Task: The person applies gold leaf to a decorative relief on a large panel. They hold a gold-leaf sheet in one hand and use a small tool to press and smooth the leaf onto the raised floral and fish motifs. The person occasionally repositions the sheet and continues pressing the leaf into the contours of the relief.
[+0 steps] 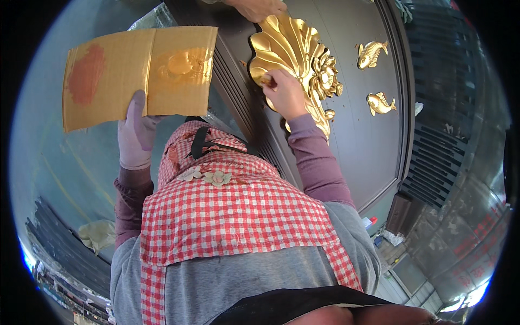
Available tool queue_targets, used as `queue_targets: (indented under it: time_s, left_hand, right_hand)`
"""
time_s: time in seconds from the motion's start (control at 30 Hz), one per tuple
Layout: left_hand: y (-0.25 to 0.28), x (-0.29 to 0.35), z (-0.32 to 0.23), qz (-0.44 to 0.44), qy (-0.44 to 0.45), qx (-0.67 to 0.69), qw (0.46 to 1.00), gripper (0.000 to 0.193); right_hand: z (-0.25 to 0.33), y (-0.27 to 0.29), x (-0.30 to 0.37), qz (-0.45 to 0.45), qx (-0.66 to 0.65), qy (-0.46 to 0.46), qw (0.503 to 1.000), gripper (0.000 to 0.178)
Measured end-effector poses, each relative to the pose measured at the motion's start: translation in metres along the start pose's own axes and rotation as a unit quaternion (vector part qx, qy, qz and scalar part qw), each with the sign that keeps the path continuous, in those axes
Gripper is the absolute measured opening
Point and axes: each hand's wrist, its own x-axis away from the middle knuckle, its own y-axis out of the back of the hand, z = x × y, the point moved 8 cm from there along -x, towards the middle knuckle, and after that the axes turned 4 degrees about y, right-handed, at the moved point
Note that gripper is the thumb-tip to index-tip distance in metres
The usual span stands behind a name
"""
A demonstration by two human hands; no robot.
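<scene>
My left hand (pixel 138 127), in a pale glove, grips the lower edge of a folded cardboard sheet (pixel 124 65). A dull red patch marks the cardboard's left half, and a wet-looking puddle of gold paint (pixel 181 64) sits on its right half. My bare right hand (pixel 287 95) pinches a small gold-brown piece (pixel 267 81); its kind is hard to make out. The fingertips are at the left edge of a gold lotus-leaf relief (pixel 281 46), fixed on a dark panel (pixel 357 141). A gold lotus flower (pixel 325 76) joins the leaf on its right.
Another person's hand (pixel 260 8) rests by the top of the leaf. Two gold fish reliefs (pixel 371 54) are on the panel's right side. Ribbed dark strips (pixel 436 162) lie beyond its right edge. A pale cloth (pixel 97 236) is at the lower left.
</scene>
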Motion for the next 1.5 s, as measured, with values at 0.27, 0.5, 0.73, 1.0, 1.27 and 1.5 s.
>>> queue_targets:
  time_s: [0.27, 0.5, 0.73, 1.0, 1.27, 1.5]
  left_hand:
    - [-0.008, -0.003, 0.019, -0.070, 0.284, 0.484, 0.825, 0.050]
    - [0.006, -0.005, -0.010, -0.011, -0.026, 0.020, 0.999, 0.049]
    - [-0.004, 0.004, 0.058, -0.060, 0.237, 0.444, 0.862, 0.050]
    - [0.010, -0.003, 0.010, -0.023, 0.070, 0.147, 0.986, 0.048]
    - [0.006, 0.008, 0.016, -0.014, 0.050, 0.138, 0.989, 0.049]
    - [0.003, 0.004, 0.031, -0.003, 0.085, 0.147, 0.985, 0.057]
  right_hand:
    - [0.003, 0.000, 0.003, 0.055, 0.042, 0.032, 0.997, 0.021]
    - [0.013, -0.010, -0.012, 0.026, 0.050, 0.047, 0.997, 0.018]
    - [-0.009, 0.030, 0.007, -0.029, -0.015, -0.067, 0.997, 0.020]
    - [-0.003, -0.030, -0.022, -0.033, 0.007, -0.011, 0.999, 0.024]
    - [0.000, -0.031, -0.031, -0.024, 0.042, -0.019, 0.999, 0.023]
    - [0.005, -0.021, -0.052, -0.091, 0.067, 0.014, 0.993, 0.024]
